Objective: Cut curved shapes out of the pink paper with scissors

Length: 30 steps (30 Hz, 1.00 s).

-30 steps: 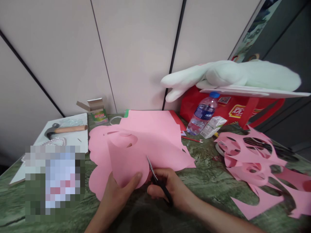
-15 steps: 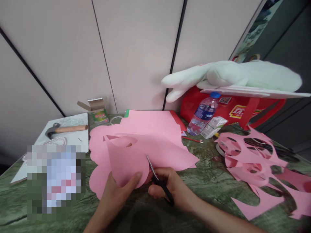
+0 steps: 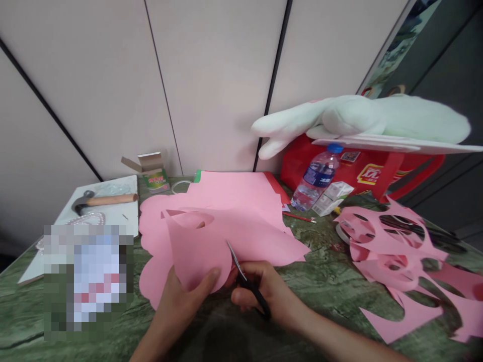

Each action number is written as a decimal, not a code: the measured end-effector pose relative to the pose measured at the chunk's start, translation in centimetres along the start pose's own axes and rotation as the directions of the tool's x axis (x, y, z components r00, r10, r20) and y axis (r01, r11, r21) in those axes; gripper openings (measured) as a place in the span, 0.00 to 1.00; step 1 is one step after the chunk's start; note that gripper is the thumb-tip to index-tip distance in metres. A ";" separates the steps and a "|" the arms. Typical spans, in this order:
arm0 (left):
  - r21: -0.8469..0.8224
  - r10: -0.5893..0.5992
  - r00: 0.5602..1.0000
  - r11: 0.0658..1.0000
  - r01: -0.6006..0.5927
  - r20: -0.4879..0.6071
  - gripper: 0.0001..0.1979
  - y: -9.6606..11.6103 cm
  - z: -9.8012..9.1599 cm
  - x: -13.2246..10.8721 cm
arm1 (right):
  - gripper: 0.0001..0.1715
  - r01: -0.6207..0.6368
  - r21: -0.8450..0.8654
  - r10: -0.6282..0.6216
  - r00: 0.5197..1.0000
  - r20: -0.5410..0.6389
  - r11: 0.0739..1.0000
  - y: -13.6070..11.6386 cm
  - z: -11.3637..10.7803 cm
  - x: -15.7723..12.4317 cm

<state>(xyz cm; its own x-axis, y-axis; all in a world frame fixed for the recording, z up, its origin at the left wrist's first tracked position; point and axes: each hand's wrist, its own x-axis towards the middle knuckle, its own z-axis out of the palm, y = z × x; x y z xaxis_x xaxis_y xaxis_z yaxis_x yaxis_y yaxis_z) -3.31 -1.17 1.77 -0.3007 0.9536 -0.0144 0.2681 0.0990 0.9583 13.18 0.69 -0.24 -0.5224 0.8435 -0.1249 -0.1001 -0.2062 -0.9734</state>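
My left hand [image 3: 190, 296] pinches the lower edge of a pink paper sheet [image 3: 196, 251], thumb on top. The sheet has a rounded edge near the thumb and curls upward at its left. Black-handled scissors [image 3: 247, 284] are in my right hand [image 3: 260, 289], their blades pointing up and left at the sheet, beside the rounded part. Under and behind it lie more pink papers [image 3: 234, 186], with scalloped pink shapes [image 3: 151, 274] at the left.
At the right are pink offcuts [image 3: 411, 311], a water bottle [image 3: 315, 176], a small carton [image 3: 332, 198] and a red bag [image 3: 296, 161] under a white plush [image 3: 415, 118]. A hammer [image 3: 109, 200] rests on a white board [image 3: 130, 223]; an opened box [image 3: 154, 178] stands behind.
The whole view has shifted very slightly. Both hands, the scissors and the held sheet look almost unchanged.
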 end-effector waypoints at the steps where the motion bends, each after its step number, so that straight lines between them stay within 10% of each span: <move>1: 0.014 0.000 1.000 1.000 0.000 -0.009 0.25 0.0 0.0 0.0 | 0.28 -0.003 0.003 0.003 1.000 0.003 1.000 0.0 0.0 0.0; 30: -0.017 0.066 0.997 0.998 -0.065 0.049 0.17 0.6 -0.1 -0.6 | 0.24 0.010 0.064 -0.016 0.995 0.102 0.998 -0.3 -0.4 0.1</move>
<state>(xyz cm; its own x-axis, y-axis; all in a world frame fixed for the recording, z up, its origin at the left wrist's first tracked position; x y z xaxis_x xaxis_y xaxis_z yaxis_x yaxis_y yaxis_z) -3.06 -1.71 2.39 -0.2376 0.9707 0.0347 0.2718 0.0322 0.9618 13.47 1.07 -0.04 -0.6044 0.7917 -0.0888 -0.1591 -0.2292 -0.9603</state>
